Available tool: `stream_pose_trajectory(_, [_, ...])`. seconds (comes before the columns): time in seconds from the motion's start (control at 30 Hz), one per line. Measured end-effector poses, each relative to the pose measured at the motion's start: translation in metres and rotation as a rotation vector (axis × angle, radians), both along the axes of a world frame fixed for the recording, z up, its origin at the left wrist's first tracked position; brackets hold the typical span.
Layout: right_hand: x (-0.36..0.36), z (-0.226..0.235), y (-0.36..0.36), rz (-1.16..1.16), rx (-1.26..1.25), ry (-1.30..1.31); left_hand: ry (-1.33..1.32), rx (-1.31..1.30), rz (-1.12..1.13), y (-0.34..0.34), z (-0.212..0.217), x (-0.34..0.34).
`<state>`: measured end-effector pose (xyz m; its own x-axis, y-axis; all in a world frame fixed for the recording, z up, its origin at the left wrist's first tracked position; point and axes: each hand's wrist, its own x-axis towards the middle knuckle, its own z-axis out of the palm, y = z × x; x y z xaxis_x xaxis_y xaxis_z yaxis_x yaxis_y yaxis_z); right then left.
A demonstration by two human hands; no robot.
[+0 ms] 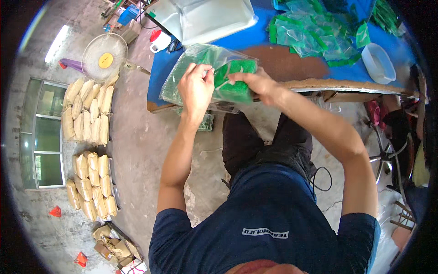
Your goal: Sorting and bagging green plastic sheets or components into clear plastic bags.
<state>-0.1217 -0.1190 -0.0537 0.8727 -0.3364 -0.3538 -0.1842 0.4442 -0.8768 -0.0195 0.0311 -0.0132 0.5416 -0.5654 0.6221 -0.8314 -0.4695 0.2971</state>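
At the near edge of the blue table, a large clear plastic bag (173, 82) spreads out under both my hands. My left hand (196, 86) is closed, its fingers pinched on the bag's film. A bundle of green packets (237, 93) lies at the right side of the bag, partly covered by clear film. My right hand (259, 83) grips this bundle from the right, thumb on top; it is slightly blurred. Whether the whole bundle sits inside the bag, I cannot tell.
Beyond the bag lies a stack of clear plastic sheets (219, 18). Green-edged clear pouches (310, 32) are heaped at the back right, near a white plastic tub (378, 64). A fan (105, 57) stands left. Stacked tan sacks (89, 109) line the wall.
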Motion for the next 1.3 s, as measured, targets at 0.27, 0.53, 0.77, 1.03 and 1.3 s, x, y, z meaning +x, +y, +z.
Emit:
stream_pose_trajectory(0.27, [0.057,-0.008,0.048,-0.118,0.099,-0.162,-0.052,-0.097,-0.017,0.004,0.012,-0.006])
stream_pose_trajectory(0.53, [0.073,-0.011,0.000,0.547,0.117,-0.125,0.151,-0.355,-0.145,0.013,0.008,-0.015])
stream_pose_trajectory(0.77, [0.070,-0.007,0.009,0.085,-0.162,-0.011,1.413,-0.473,-0.241,0.084,-0.056,0.147])
stream_pose_trajectory(1.03, [0.064,-0.008,-0.033,0.520,-0.030,-0.055,1.403,-0.325,-0.460,0.074,-0.079,0.145])
stream_pose_trajectory(1.3, [0.065,-0.021,-0.037,0.094,-0.332,0.203,1.473,-0.380,-0.579,0.050,-0.077,0.112])
